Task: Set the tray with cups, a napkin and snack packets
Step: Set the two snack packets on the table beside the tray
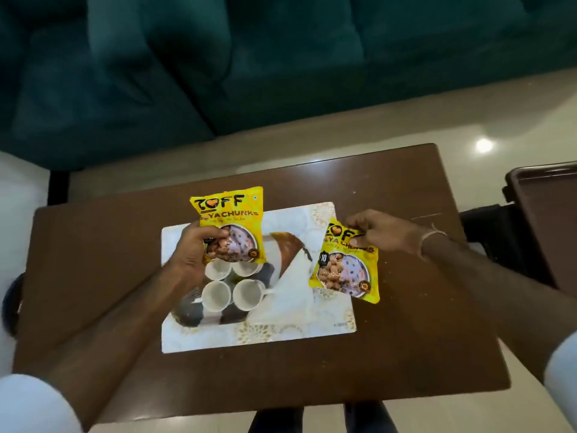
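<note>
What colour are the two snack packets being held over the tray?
Bright yellow with black lettering, seen in the head view: one snack packet in the left hand, the other in the right.

Dark brown rectangular wooden desk, glossy top with scattered pale specks. Deep teal upholstered sofa along the far side, cushions blurred. Pale glossy tiled floor with one bright light reflection. Dark brown rimmed wooden surface at the right edge, partly out of view.
</note>
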Action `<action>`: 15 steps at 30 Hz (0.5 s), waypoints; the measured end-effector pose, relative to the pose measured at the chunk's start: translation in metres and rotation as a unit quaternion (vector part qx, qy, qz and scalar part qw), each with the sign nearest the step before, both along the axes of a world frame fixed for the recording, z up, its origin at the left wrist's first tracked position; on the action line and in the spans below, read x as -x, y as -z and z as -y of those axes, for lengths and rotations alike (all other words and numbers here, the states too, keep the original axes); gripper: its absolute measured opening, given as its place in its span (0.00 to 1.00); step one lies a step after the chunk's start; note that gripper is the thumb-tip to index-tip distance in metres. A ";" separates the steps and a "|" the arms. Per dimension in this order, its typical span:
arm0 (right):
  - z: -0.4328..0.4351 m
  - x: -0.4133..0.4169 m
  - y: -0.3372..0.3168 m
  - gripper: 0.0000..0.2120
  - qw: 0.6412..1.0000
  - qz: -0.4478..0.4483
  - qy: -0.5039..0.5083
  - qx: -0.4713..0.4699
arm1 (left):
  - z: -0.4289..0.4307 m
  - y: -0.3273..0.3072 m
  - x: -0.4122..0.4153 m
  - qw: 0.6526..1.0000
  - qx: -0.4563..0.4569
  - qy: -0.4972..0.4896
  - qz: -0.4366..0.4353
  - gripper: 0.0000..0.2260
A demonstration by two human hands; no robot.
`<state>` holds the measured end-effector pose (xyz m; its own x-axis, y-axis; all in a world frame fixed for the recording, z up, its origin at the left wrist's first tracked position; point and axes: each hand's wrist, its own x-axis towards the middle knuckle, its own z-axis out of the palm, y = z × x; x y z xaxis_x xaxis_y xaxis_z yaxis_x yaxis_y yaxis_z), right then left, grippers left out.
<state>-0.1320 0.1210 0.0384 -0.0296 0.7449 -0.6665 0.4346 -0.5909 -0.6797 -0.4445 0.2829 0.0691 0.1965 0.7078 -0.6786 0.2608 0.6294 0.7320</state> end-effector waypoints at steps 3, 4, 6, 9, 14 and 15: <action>-0.022 0.040 0.010 0.12 0.999 0.015 -0.038 0.010 | -0.010 0.005 0.054 0.999 0.000 -0.034 -0.018 0.11; -0.030 0.052 0.012 0.14 0.998 0.025 -0.047 0.015 | -0.013 0.007 0.071 0.999 0.002 -0.042 -0.025 0.13; -0.043 0.070 0.019 0.16 0.996 0.045 -0.074 0.022 | -0.017 0.014 0.105 0.997 0.011 -0.063 -0.040 0.17; -0.058 0.089 0.028 0.18 0.988 0.075 -0.130 0.046 | -0.018 0.028 0.145 0.993 0.027 -0.090 -0.072 0.12; -0.074 0.107 0.042 0.23 0.962 0.130 -0.231 0.071 | -0.009 0.063 0.190 0.988 0.062 -0.087 -0.113 0.05; -0.077 0.110 0.044 0.22 0.957 0.134 -0.245 0.075 | -0.006 0.070 0.194 0.988 0.064 -0.080 -0.120 0.05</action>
